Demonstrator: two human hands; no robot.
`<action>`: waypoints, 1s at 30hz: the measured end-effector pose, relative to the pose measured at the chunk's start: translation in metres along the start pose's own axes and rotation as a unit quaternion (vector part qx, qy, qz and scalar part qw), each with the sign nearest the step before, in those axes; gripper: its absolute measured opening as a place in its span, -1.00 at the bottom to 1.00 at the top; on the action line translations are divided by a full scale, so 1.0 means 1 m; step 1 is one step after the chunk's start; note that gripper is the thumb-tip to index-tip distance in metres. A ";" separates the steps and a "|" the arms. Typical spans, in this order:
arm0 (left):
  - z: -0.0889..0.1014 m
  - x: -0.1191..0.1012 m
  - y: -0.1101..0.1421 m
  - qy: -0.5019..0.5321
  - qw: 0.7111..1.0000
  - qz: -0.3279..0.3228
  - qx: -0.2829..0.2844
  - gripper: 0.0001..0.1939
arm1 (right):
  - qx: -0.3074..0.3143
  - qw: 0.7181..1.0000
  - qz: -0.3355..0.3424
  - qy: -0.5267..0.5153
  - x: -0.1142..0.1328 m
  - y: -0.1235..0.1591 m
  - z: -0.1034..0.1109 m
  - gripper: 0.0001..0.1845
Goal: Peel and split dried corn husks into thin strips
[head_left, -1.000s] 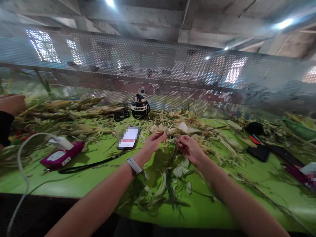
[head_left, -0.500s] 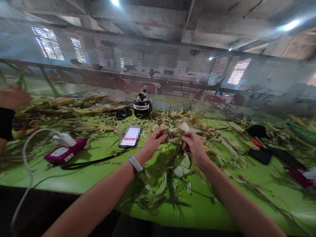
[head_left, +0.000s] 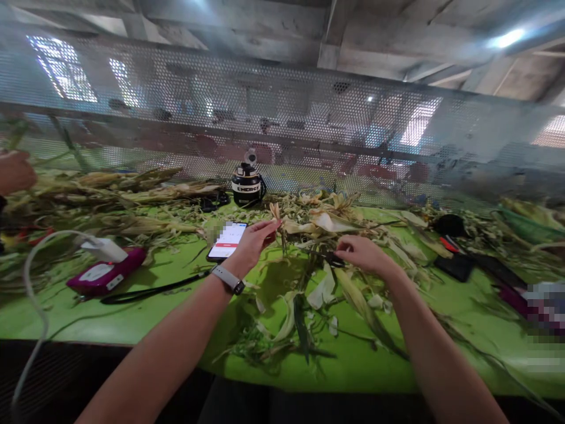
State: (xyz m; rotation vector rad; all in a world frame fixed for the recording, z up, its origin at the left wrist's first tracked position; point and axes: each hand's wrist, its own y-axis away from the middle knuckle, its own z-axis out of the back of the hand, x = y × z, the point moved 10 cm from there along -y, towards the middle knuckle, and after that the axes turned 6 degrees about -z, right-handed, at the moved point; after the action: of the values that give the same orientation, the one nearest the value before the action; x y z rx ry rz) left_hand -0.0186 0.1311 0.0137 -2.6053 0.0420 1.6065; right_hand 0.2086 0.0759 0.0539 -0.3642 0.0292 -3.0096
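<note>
And right hand [head_left: 362, 254] has swung wider, grip now closed round dark scissors [head_left: 336, 259], by look. My left hand [head_left: 255, 237] pinches pale husk strip [head_left: 275, 211] above tabletop [head_left: 168, 318], near phone [head_left: 227, 240]. Strip now hangs on left grip alone, I judge.

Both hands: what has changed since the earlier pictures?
The left hand has shifted slightly left and away, and a pale husk strip now stands up at its fingertips. The right hand has moved right and nearer, now at a dark tool, apparently scissors; its hold is unclear. The phone and black bottle stayed put.
</note>
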 end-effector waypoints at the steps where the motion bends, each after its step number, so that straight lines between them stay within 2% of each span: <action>1: -0.001 0.000 0.001 -0.004 1.000 0.002 0.006 -0.74 | -0.009 1.000 -0.007 0.020 -0.001 -0.001 -0.002 -0.81; 4: -0.008 0.005 0.003 -0.008 0.999 0.016 0.038 -0.72 | -0.020 0.996 -0.039 0.075 -0.004 -0.002 -0.010 -0.79; 6: -0.014 0.011 0.005 -0.010 0.997 0.036 0.066 -0.68 | -0.001 0.995 -0.054 0.078 -0.006 -0.005 -0.018 -0.78; 13: -0.024 0.021 0.014 -0.029 0.991 0.074 0.109 -0.62 | 0.086 0.995 -0.022 -0.039 -0.011 -0.015 -0.036 -0.80; 16: -0.028 0.026 0.018 -0.049 0.984 0.107 0.134 -0.59 | 0.107 0.992 -0.017 -0.071 -0.018 -0.015 -0.035 -0.82; 18: -0.028 0.028 0.019 -0.056 0.982 0.119 0.138 -0.66 | 0.115 0.990 -0.017 -0.078 -0.022 -0.013 -0.034 -0.85; 25: -0.021 0.040 0.018 -0.013 0.980 0.167 0.103 -0.74 | 0.159 0.977 -0.051 -0.134 -0.030 -0.004 -0.033 -0.95; 30: -0.028 0.036 0.022 0.020 0.975 0.184 0.124 -0.78 | 0.116 0.980 -0.035 -0.160 -0.034 -0.006 -0.016 -0.90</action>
State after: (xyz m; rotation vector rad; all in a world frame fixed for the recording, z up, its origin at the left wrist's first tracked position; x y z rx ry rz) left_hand 0.0210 0.1077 -0.0076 -2.5368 0.7172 1.5247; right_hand 0.2365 0.0858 0.0303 -0.8309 -0.3649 -2.9349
